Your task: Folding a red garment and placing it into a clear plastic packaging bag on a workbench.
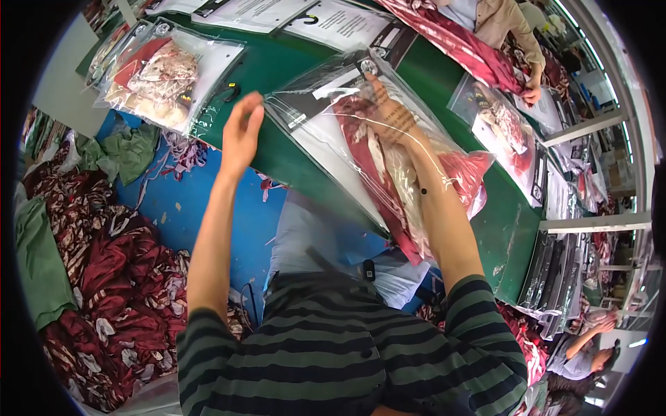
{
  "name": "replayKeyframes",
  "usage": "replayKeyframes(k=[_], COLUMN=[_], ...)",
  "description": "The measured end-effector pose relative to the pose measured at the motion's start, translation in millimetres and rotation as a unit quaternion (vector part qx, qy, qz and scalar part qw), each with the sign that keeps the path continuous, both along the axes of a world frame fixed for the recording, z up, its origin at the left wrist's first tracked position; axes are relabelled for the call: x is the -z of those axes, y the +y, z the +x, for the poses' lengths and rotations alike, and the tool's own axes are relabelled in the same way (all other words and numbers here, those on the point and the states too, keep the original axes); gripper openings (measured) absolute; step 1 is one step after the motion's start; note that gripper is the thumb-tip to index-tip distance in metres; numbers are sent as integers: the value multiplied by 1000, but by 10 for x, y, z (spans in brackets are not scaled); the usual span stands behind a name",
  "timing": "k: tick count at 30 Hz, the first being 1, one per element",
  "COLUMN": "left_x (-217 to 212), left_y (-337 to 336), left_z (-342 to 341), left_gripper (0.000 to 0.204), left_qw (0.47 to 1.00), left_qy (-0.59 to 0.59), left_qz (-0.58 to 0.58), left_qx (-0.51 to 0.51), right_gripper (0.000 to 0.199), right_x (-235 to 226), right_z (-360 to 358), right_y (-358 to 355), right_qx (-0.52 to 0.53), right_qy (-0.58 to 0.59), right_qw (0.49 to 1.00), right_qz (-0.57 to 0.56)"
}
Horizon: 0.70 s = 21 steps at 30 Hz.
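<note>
My right hand (397, 119) is inside a clear plastic bag (320, 142), seen through its printed film, with one finger stretched toward the far end. It grips a red and cream patterned garment (369, 156), though some of the fingers are hidden. A white sheet or card also shows within the bag. The garment's lower part spills out of the bag's near end, beside my right forearm. My left hand (243, 133) is raised by the bag's left corner, fingers loosely bent and apart from the thumb, with nothing visible in it.
A packed garment bag (156, 76) lies at the table's left, near a small black hanger hook (229, 91). More flat packages (333, 24) lie along the far side. Red patterned fabric (118, 270) is heaped at lower left. Across the table (277, 48), a co-worker's hand (533, 89) holds red fabric.
</note>
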<state>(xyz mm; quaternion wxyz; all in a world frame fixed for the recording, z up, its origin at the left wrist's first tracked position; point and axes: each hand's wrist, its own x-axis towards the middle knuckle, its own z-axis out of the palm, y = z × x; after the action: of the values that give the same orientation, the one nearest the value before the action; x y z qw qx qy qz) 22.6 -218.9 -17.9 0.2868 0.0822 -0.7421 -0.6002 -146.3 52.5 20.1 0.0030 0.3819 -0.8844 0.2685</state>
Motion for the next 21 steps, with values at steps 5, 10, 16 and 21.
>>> replayKeyframes(k=[5,10,16,21], left_x=[216,197,121,160], left_y=[-235,-525,-560,-530], left_z=[-780,-1150,-1211,-1233], left_gripper=[50,56,57,60], left_qw=[992,958,941,947], left_qy=[-73,-148,-181,-184], left_qz=[72,123,107,70], left_qx=[72,211,264,253], right_gripper=[59,79,73,78], right_x=[34,-93,-117,601], right_z=[-217,-269,-295,-645], right_y=[3,-132,-221,1], right_qx=[-107,-133,-94,-256], right_qy=[-143,-407,-508,-361], right_qw=[984,898,853,896], right_qz=[20,103,75,-36])
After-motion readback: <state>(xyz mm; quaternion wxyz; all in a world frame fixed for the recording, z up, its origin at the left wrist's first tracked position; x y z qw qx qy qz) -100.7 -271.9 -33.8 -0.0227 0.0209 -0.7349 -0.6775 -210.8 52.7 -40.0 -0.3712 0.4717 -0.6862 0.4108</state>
